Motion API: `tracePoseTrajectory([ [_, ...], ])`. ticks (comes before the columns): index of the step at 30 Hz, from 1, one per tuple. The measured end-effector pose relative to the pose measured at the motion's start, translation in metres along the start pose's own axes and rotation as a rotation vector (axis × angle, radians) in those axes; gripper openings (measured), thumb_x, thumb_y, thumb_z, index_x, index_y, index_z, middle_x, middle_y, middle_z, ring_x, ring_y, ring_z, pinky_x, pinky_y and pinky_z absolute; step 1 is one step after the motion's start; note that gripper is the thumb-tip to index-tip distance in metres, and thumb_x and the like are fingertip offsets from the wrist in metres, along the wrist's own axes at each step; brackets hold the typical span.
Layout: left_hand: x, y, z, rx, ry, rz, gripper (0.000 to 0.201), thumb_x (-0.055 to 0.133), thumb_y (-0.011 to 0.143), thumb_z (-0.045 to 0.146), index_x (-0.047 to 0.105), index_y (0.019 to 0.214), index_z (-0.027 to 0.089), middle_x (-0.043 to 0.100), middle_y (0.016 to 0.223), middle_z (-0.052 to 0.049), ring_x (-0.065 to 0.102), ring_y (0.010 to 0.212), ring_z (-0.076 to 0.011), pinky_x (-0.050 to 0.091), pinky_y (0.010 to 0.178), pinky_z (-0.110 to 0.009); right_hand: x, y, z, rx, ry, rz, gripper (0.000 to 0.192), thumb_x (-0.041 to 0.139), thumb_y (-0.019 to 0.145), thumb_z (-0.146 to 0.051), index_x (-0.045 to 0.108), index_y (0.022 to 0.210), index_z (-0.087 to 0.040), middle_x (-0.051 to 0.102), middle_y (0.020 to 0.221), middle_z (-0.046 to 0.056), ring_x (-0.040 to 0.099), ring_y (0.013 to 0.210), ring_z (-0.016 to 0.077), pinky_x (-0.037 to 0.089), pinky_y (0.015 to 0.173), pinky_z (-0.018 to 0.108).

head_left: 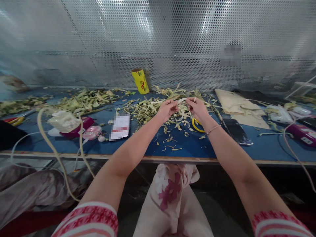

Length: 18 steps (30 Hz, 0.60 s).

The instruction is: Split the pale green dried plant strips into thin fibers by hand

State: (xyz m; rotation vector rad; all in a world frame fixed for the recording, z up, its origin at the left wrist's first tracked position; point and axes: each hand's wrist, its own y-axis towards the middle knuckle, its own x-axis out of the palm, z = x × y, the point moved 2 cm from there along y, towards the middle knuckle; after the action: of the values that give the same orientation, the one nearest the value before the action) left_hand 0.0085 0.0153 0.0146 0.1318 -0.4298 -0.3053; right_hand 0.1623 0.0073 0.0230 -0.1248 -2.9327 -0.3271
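Over the middle of the blue table, a pale, curved strip (pixel 182 100) is stretched between my two hands. My left hand (pixel 168 110) pinches its left end. My right hand (pixel 197 108) pinches the other end, and a ring shows on one finger. Under and behind both hands lies a loose heap of dried, pale green plant scraps (pixel 145 111). Yellow-handled scissors (pixel 197 125) lie just below my right hand, their blades partly hidden by it. What exactly the strip is, I cannot tell.
A yellow tube (pixel 140 81) leans by the perforated metal wall. Left lie a printed packet (pixel 120 126), a pink gadget (pixel 92 132) and a purple box (pixel 87 123). Right are a dark phone (pixel 237 131), brown paper (pixel 234 102) and another purple box (pixel 303 134). A hose (pixel 55 149) loops over the front edge.
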Motion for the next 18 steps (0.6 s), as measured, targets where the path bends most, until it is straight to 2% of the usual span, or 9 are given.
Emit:
tracePoseTrajectory([
  [3, -0.002, 0.001, 0.0, -0.011, -0.066, -0.005, 0.023, 0.069, 0.076, 0.016, 0.053, 0.061, 0.015, 0.056, 0.053, 0.003, 0.058, 0.052, -0.005, 0.054, 0.062, -0.019, -0.001, 0.002, 0.001, 0.016, 0.051, -0.004, 0.015, 0.073, 0.074, -0.023, 0.059, 0.077, -0.017, 0.056, 0.062, -0.004, 0.045, 0.052, 0.0038, 0.039, 0.05, 0.016],
  [7, -0.005, 0.004, 0.001, -0.023, -0.139, 0.066, 0.024, 0.064, 0.079, 0.011, 0.052, 0.058, 0.015, 0.057, 0.054, 0.002, 0.06, 0.055, -0.005, 0.057, 0.068, -0.019, -0.004, 0.005, 0.001, 0.021, 0.151, 0.034, 0.011, 0.065, 0.077, -0.014, 0.056, 0.081, -0.018, 0.059, 0.071, -0.003, 0.051, 0.057, 0.0037, 0.047, 0.061, 0.017],
  [11, -0.007, 0.007, 0.004, -0.046, -0.183, 0.16, 0.019, 0.06, 0.081, 0.011, 0.054, 0.064, 0.015, 0.06, 0.06, 0.001, 0.06, 0.058, -0.0045, 0.057, 0.072, -0.017, -0.006, 0.007, 0.004, 0.007, 0.115, 0.075, 0.021, 0.067, 0.073, -0.013, 0.051, 0.084, -0.02, 0.059, 0.077, -0.004, 0.058, 0.069, 0.006, 0.049, 0.07, 0.019],
  [15, -0.006, 0.006, 0.006, -0.058, -0.207, 0.197, 0.014, 0.059, 0.082, 0.01, 0.058, 0.069, 0.014, 0.061, 0.062, 0.001, 0.061, 0.06, -0.0043, 0.056, 0.072, -0.016, 0.002, 0.002, 0.011, 0.099, -0.12, -0.109, 0.028, 0.076, 0.065, -0.021, 0.057, 0.086, -0.019, 0.062, 0.083, -0.001, 0.057, 0.077, 0.0092, 0.045, 0.07, 0.023],
  [18, -0.006, 0.005, 0.007, -0.056, -0.195, 0.188, 0.014, 0.06, 0.082, 0.01, 0.057, 0.069, 0.014, 0.061, 0.063, 0.0, 0.061, 0.061, -0.0046, 0.056, 0.073, -0.017, 0.008, -0.004, 0.013, 0.087, -0.287, -0.221, 0.03, 0.081, 0.06, -0.026, 0.062, 0.081, -0.015, 0.06, 0.074, -0.002, 0.052, 0.07, 0.0081, 0.04, 0.065, 0.022],
])
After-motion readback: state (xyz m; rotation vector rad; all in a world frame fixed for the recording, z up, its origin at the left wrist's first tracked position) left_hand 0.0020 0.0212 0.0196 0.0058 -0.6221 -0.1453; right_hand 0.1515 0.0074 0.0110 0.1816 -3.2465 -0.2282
